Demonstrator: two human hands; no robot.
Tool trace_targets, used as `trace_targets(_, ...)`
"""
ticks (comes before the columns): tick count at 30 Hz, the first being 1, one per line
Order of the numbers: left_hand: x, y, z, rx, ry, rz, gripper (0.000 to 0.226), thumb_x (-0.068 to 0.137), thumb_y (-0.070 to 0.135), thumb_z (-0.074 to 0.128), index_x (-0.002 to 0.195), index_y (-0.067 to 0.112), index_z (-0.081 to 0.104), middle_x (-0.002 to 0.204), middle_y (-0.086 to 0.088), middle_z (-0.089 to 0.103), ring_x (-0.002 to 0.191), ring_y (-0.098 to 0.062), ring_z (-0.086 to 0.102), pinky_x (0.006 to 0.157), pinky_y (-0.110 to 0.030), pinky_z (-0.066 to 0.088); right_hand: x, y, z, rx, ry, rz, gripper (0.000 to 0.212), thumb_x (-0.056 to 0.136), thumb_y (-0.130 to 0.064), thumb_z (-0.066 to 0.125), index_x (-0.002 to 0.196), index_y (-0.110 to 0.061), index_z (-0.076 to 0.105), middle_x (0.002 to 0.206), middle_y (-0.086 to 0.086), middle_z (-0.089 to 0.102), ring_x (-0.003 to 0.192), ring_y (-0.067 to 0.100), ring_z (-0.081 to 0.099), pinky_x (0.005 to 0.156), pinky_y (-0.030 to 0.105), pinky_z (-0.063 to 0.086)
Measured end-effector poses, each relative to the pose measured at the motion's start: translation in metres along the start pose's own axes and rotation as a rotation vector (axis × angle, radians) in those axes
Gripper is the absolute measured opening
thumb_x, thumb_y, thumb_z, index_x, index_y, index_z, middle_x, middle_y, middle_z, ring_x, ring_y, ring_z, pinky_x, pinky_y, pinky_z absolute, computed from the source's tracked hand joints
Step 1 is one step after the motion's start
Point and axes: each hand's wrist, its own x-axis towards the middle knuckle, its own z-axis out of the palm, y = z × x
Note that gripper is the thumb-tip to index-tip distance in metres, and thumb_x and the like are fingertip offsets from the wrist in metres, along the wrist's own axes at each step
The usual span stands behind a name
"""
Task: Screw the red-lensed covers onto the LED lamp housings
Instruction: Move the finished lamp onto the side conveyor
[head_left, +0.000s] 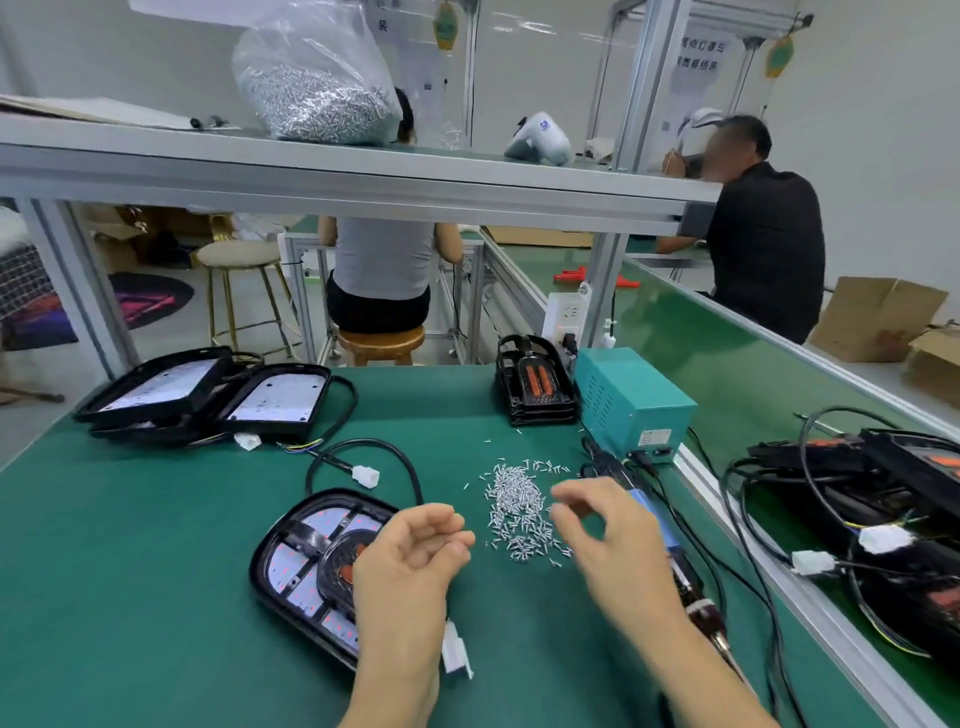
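Head view is showing the left hand (415, 551) hovering palm up, fingers loosely curled and holding nothing, just over the right edge of the lamp (311, 566). Right hand (602, 530) is blurring beside the screws (519, 509), fingers bent; whether they are pinching a screw, I cannot tell
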Motion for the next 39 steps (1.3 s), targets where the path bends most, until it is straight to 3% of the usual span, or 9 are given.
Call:
trace_targets(4, -0.004, -0.001, 0.002, 0.033, 0.017, 0.056, 0.033, 0.077, -0.024, 0.058, 0.084, 0.007, 0.065, 0.077, 0.000, 0.073, 0.072, -0.012, 0.071, 0.064, -0.014, 0.052, -0.040, -0.042, 0.018, 0.405, -0.291, 0.105, 0.025, 0.088, -0.011, 0.069, 0.070, -0.028, 0.073, 0.072, -0.010, 0.069, 0.068, 0.003, 0.059, 0.071, 0.017, 0.046)
trace_targets(11, -0.016, 0.002, -0.003, 0.208, 0.024, 0.190, 0.041, 0.080, -0.019, 0.058, 0.079, 0.021, 0.069, 0.079, -0.005, 0.072, 0.077, -0.012, 0.070, 0.071, -0.020, 0.054, -0.052, -0.051, 0.034, 0.752, -0.355, 0.434, 0.025, 0.089, -0.005, 0.064, 0.070, -0.011, 0.078, 0.062, 0.004, 0.067, 0.053, 0.008, 0.053, 0.054, 0.014, 0.041)
trace_targets(19, -0.025, 0.005, -0.006, 0.374, 0.017, 0.442, 0.051, 0.071, -0.008, 0.060, 0.078, 0.042, 0.066, 0.080, 0.010, 0.067, 0.074, -0.012, 0.069, 0.071, -0.015, 0.051, -0.057, -0.054, 0.045, 1.193, -0.275, 0.797, 0.019, 0.066, -0.011, 0.066, 0.072, 0.003, 0.077, 0.081, 0.023, 0.058, 0.076, 0.024, 0.049, 0.072, 0.031, 0.040)
trace_targets(21, -0.025, 0.002, -0.010, 0.365, 0.013, 0.449, 0.055, 0.071, -0.012, 0.060, 0.077, 0.042, 0.066, 0.081, 0.008, 0.068, 0.075, -0.015, 0.070, 0.071, -0.016, 0.052, -0.056, -0.055, 0.045, 1.180, -0.300, 0.812, 0.019, 0.067, -0.010, 0.066, 0.076, 0.003, 0.077, 0.082, 0.022, 0.058, 0.080, 0.025, 0.049, 0.072, 0.032, 0.041)
trace_targets(25, -0.025, 0.002, -0.018, 0.388, -0.064, 0.446, 0.050, 0.068, -0.019, 0.048, 0.081, 0.024, 0.068, 0.091, 0.009, 0.068, 0.086, -0.013, 0.068, 0.078, -0.017, 0.051, -0.052, -0.055, 0.047, 1.076, -0.303, 0.781, 0.014, 0.065, -0.010, 0.067, 0.067, -0.002, 0.077, 0.062, 0.014, 0.058, 0.052, 0.018, 0.049, 0.056, 0.027, 0.048)
trace_targets(29, -0.022, 0.004, -0.036, 0.417, -0.106, 0.420, 0.049, 0.066, -0.020, 0.049, 0.087, 0.019, 0.069, 0.102, 0.014, 0.067, 0.103, -0.008, 0.063, 0.092, -0.017, 0.046, -0.039, -0.043, 0.047, 0.784, -0.257, 0.535, 0.010, 0.077, -0.002, 0.072, 0.071, -0.007, 0.077, 0.057, 0.005, 0.056, 0.052, 0.012, 0.046, 0.056, 0.023, 0.043)
trace_targets(32, -0.013, 0.009, -0.044, 0.369, -0.141, 0.269, 0.053, 0.075, -0.024, 0.047, 0.091, 0.022, 0.068, 0.100, 0.019, 0.069, 0.098, -0.004, 0.064, 0.088, -0.015, 0.047, -0.028, -0.035, 0.046, 0.566, -0.248, 0.370, 0.014, 0.083, -0.009, 0.070, 0.069, -0.012, 0.073, 0.057, -0.005, 0.056, 0.056, 0.007, 0.046, 0.059, 0.018, 0.040)
trace_targets(36, 0.001, 0.016, -0.056, 0.343, 0.005, 0.227, 0.049, 0.080, -0.021, 0.049, 0.091, 0.023, 0.069, 0.097, 0.017, 0.070, 0.087, 0.002, 0.065, 0.070, -0.011, 0.047, -0.026, -0.026, 0.049, 0.342, -0.214, 0.310, 0.021, 0.085, -0.013, 0.070, 0.065, -0.020, 0.072, 0.060, -0.013, 0.064, 0.058, 0.002, 0.051, 0.060, 0.015, 0.040)
trace_targets(39, 0.008, 0.016, -0.074, 0.390, 0.151, 0.234, 0.049, 0.080, -0.017, 0.053, 0.089, 0.028, 0.069, 0.095, 0.021, 0.069, 0.089, 0.006, 0.062, 0.077, -0.009, 0.047, -0.037, -0.023, 0.052, 0.178, -0.231, 0.272, 0.025, 0.084, -0.015, 0.069, 0.062, -0.028, 0.069, 0.068, -0.017, 0.068, 0.062, -0.002, 0.057, 0.062, 0.011, 0.042)
